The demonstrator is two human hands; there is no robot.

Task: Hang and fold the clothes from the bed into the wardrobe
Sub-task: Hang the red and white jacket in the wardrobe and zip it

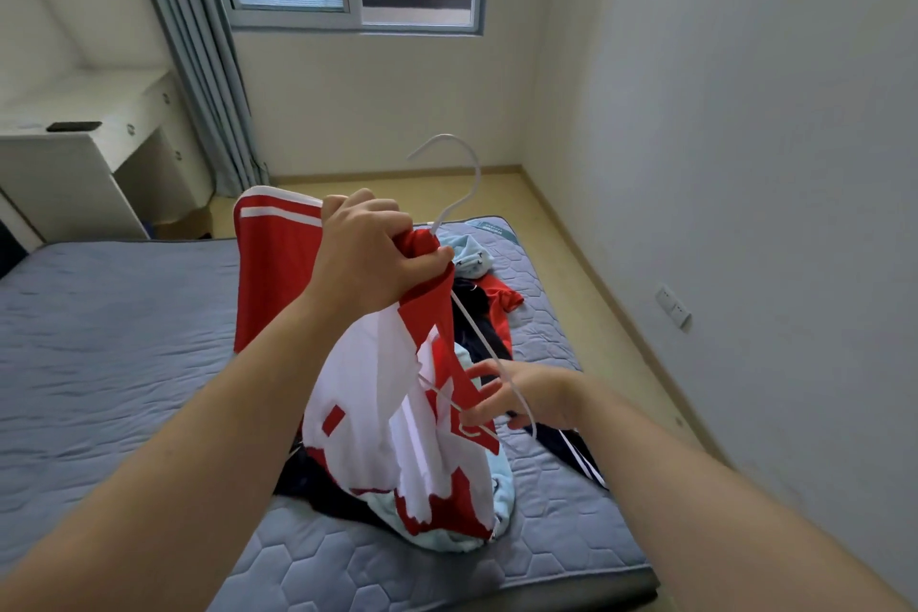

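Red-and-white jersey (367,412) hangs over the grey bed's (124,338) right edge, left hand (367,253) clenching collar and white wire hanger (469,174) neck, hanger slanting down to the right hand's (531,395) loosely spread fingers (479,368).

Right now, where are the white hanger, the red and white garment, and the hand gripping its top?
white hanger (477,170): head view, curve of its hook.
red and white garment (367,368): head view, white front panel.
left hand (370,253): head view, back of the hand.
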